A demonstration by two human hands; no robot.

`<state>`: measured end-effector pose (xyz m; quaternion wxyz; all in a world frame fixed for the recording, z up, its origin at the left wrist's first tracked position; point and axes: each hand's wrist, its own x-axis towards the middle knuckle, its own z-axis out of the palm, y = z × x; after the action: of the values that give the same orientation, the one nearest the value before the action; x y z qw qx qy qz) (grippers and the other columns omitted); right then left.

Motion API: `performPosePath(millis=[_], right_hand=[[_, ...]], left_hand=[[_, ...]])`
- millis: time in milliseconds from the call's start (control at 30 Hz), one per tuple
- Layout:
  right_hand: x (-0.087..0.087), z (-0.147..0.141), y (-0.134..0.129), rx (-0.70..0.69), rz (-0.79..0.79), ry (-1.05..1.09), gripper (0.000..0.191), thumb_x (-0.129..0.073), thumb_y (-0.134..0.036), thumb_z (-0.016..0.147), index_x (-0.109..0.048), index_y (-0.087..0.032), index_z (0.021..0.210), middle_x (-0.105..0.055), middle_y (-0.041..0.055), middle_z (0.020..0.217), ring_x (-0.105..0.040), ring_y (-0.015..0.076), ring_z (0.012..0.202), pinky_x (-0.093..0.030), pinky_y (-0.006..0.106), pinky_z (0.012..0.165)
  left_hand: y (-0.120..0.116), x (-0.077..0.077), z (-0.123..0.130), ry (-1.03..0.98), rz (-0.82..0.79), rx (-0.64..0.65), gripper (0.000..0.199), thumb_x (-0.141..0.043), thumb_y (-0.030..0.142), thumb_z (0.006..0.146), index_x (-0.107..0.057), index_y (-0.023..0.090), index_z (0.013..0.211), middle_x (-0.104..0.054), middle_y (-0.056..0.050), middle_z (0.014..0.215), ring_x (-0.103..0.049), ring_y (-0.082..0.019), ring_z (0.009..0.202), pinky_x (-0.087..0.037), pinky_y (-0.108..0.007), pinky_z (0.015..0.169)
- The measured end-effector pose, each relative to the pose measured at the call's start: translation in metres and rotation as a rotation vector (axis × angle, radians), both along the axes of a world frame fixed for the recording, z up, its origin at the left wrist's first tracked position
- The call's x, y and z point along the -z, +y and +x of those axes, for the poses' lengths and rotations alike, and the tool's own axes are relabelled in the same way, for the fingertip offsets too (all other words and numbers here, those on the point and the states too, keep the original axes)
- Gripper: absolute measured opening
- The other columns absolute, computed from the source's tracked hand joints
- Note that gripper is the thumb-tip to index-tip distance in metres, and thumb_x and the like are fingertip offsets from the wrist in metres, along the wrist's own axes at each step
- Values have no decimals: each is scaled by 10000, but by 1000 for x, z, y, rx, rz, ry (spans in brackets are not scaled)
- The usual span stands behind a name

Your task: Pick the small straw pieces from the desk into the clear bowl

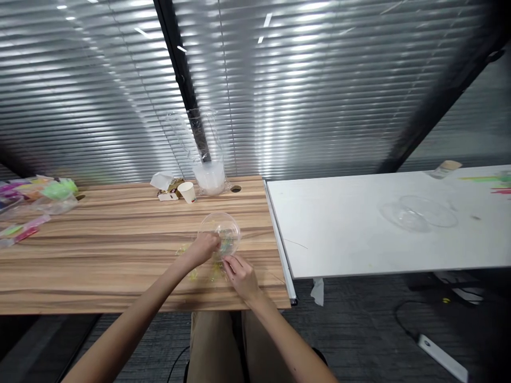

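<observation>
A clear round plastic bowl (238, 232) stands near the front of the wooden table, with small greenish and yellowish bits (228, 243) inside. My left hand (206, 247) reaches over its left rim, fingers curled closed and their tips down in the bowl; whatever they grip is hidden. At the front rim, my right hand (241, 274) has thumb and fingers pinched together. What is in that pinch is too small to make out. Small yellow pieces (216, 272) lie scattered on the tabletop in front of the bowl, and more yellow bits (182, 249) are to its left.
A paper cup (187, 192), an open small box (168, 186) and a whitish tub in clear wrap (210, 177) stand at the back. Colourful plastic packets (51, 192) lie far left. On the white table (327, 229), right, are clear lids (415, 215).
</observation>
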<state>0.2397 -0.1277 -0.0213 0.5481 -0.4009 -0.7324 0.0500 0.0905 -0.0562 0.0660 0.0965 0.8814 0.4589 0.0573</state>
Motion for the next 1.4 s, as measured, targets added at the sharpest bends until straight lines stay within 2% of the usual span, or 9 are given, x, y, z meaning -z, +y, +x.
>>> performPosePath(millis=[200, 300, 467, 600, 733, 900, 1100, 1233, 1400], right_hand=[[-1, -2, 2, 20, -97, 90, 213, -424, -178, 954, -631, -176, 906, -664, 47, 799, -634, 167, 728, -518, 274, 655], [-2, -3, 1, 19, -96, 98, 223, -414, -171, 953, -634, -176, 911, -662, 50, 805, -639, 166, 733, -521, 269, 664], [0, -3, 4, 97, -87, 141, 222, -415, -176, 952, -631, -179, 905, -659, 62, 810, -642, 173, 738, -533, 283, 678], [-1, -1, 6, 142, -77, 214, 192, -435, -178, 942, -626, -167, 931, -659, 65, 813, -638, 173, 740, -529, 284, 659], [-6, 2, 5, 90, -92, 327, 172, -465, -190, 925, -635, -166, 923, -667, 58, 827, -639, 157, 751, -530, 273, 692], [-7, 4, 8, 51, -195, 523, 146, -519, -243, 894, -634, -155, 878, -675, 71, 826, -644, 163, 751, -540, 279, 693], [-3, 4, 11, -4, -275, 656, 132, -543, -257, 854, -616, -148, 855, -659, 59, 776, -632, 156, 675, -525, 250, 618], [-5, 5, 8, -17, -233, 556, 115, -522, -222, 836, -619, -160, 833, -649, 47, 761, -616, 157, 669, -502, 245, 600], [-10, 7, 5, 40, -132, 426, 134, -489, -181, 839, -621, -166, 831, -652, 42, 760, -600, 153, 666, -495, 255, 631]], left_hand=[[-27, -16, -15, -318, 345, -140, 182, -392, 185, 915, -569, 187, 874, -627, -50, 827, -576, -183, 784, -453, -288, 718], [-39, -5, -27, -464, 481, -185, 152, -450, 236, 913, -581, 195, 847, -641, -39, 795, -595, -171, 754, -471, -275, 702], [-44, 24, -39, -493, 397, -158, 197, -470, 270, 891, -635, 209, 804, -657, -53, 790, -608, -192, 766, -493, -308, 707], [-47, 35, -26, -717, 220, -268, 162, -580, 328, 821, -688, 213, 856, -678, -87, 956, -590, -253, 967, -443, -422, 919], [-52, 39, 6, -1356, -367, -535, 313, -599, 448, 818, -683, 161, 912, -681, -114, 1010, -586, -268, 1044, -415, -431, 994], [-44, 41, 36, -1798, -953, -594, 463, -351, 440, 953, -640, 88, 869, -681, -168, 914, -654, -194, 912, -501, -299, 900], [-31, 52, 51, -1863, -1005, -568, 461, -284, 402, 960, -625, 116, 841, -669, -133, 815, -650, -180, 735, -545, -303, 775], [-35, 52, 57, -1936, -989, -514, 459, -284, 422, 948, -629, 119, 961, -689, -137, 947, -650, -219, 925, -538, -343, 837], [-45, 36, 43, -2000, -1133, -502, 460, -322, 401, 963, -579, 45, 1102, -659, -201, 1099, -605, -240, 1110, -536, -341, 893]])
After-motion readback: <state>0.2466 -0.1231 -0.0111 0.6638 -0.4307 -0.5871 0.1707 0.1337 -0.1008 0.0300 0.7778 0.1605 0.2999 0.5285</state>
